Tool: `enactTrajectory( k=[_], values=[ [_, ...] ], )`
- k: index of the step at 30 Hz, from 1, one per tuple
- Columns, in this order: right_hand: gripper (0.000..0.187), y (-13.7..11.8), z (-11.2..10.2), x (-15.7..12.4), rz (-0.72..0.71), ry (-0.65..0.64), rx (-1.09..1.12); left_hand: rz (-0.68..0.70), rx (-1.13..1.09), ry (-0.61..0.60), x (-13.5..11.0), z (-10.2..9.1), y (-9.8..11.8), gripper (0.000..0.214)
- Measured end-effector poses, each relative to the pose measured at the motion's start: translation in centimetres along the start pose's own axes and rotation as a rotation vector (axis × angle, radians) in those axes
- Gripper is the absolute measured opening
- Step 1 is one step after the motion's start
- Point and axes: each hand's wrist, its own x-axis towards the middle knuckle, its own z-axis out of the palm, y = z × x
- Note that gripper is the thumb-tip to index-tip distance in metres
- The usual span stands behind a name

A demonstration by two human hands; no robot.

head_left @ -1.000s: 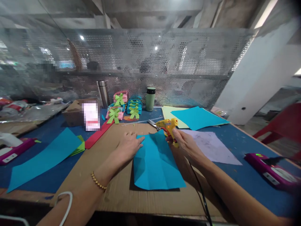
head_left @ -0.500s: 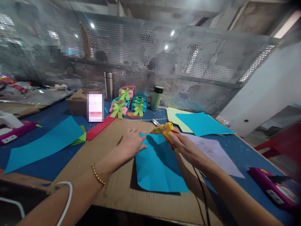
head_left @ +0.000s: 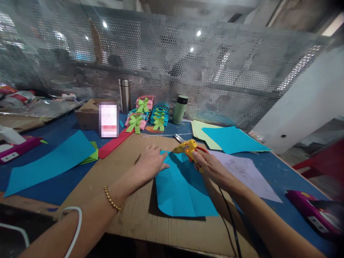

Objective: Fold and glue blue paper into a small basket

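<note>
A creased blue paper sheet (head_left: 182, 190) lies on a brown cardboard mat (head_left: 118, 186) in front of me. My left hand (head_left: 152, 163) rests with fingers flat on the sheet's far left corner, pressing it down. My right hand (head_left: 211, 166) grips a yellow glue gun (head_left: 188, 148), its nozzle pointing left over the sheet's far edge. The gun's black cord (head_left: 231, 222) trails back toward me along my right forearm.
Scissors (head_left: 178, 138) lie just beyond the gun. Blue and yellow sheets (head_left: 231, 139), white paper (head_left: 242, 172), a red strip (head_left: 113, 145) and a large blue sheet (head_left: 51, 161) surround the mat. Bowed paper boxes (head_left: 146, 116), two flasks and a carton stand at the back. Purple devices sit at both sides.
The glue gun's nozzle has swung from upright to pointing left, low over the sheet's far edge. My left hand stays on the corner. My head has tilted slightly.
</note>
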Motion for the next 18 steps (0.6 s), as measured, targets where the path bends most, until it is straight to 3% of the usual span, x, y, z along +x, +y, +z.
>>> enactTrajectory(
  k=[6,18],
  values=[
    [0.054,0.5,0.0,0.3,-0.011,0.006,-0.002,0.001,-0.007,0.002,0.0,0.0,0.0,0.043],
    [0.053,-1.0,-0.8,-0.8,-0.033,-0.019,-0.047,0.027,-0.005,0.065,0.4,1.2,-0.4,0.042]
  ],
)
